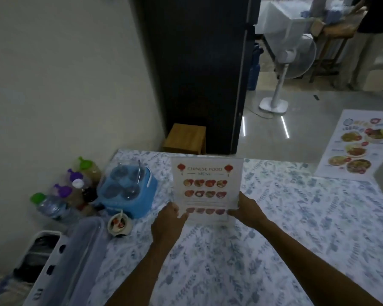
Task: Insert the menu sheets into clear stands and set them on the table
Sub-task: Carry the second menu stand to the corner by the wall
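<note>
I see a glossy clear-plastic menu stand [206, 188] over matt floral tablecloth [274, 217]; at nine o'clock, a blue, probably plastic, condiment caddy [128, 195].

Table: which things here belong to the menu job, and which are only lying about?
Job:
Chinese food menu stand, held by left hand and right hand
loose menu sheet

Lying about:
bottles
blue condiment caddy
small bowl

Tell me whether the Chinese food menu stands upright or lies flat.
Upright: the Chinese food menu faces the camera, both hands at its lower corners.
</note>
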The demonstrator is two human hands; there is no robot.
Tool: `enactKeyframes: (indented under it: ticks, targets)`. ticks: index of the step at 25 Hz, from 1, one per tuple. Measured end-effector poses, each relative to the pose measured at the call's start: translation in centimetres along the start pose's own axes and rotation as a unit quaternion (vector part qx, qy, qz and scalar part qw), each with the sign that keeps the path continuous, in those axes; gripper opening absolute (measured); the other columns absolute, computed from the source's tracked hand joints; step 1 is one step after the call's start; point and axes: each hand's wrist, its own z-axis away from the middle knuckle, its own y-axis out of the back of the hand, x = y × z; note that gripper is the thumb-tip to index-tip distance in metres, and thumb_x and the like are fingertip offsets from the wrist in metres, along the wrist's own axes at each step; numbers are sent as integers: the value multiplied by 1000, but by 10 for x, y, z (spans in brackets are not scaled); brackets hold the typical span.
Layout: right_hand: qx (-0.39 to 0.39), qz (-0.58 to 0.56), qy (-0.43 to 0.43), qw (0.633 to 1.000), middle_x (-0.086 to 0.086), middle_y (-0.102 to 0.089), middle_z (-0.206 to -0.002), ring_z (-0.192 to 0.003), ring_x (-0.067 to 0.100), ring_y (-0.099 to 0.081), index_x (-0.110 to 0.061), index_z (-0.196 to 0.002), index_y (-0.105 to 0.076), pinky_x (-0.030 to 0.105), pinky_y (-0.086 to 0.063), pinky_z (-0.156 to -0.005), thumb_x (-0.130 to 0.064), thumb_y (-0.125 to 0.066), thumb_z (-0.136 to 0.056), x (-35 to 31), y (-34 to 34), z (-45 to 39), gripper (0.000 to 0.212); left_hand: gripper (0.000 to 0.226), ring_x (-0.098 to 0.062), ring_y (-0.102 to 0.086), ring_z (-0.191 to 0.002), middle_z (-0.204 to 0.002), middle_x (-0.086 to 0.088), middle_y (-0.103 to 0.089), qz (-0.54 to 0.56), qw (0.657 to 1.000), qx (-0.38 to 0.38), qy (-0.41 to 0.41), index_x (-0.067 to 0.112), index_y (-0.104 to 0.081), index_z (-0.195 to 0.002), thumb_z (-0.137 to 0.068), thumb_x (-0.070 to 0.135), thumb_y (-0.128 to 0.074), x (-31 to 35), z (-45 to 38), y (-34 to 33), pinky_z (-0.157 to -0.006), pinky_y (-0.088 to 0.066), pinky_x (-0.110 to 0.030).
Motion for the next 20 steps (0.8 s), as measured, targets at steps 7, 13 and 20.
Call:
enactKeyframes:
  ticks: [7, 13, 20]
  targets:
    - [13, 28, -9, 999, 3, -72, -112, -85, 14, -67, -15, -119, -65, 25, -59, -73, -19, -54, -98, 27, -3, 4, 24, 68, -24, -65, -108, -124, -3, -64, 77, 995, -65, 11, 21, -49, -125, -73, 48, -81, 9, -39, -18, -87, -55, -43]
    - [23, 42, 20, 999, -5, -69, -98, -69, 0, -63, -17, -117, -68, 9, -47, -55, -12, -53, -97, 23, 11, -16, 25, 55, -20, -68, -102, -118, 1, -70, 54, 998, -43, -6, 22, -55, -117, -76, 49, -78, 24, -55, -10, -83, -56, -37]
    - [83, 32, 37, 995, -5, -70, -93, -71, 8, -67, -14, -113, -69, 13, -52, -58, -12, -54, -98, -24, 38, -54, 21, 60, -25, -67, -103, -118, -2, -69, 53, 995, -37, -76, 20, -54, -119, -74, 51, -77, 59, -133, 35, -81, -53, -35]
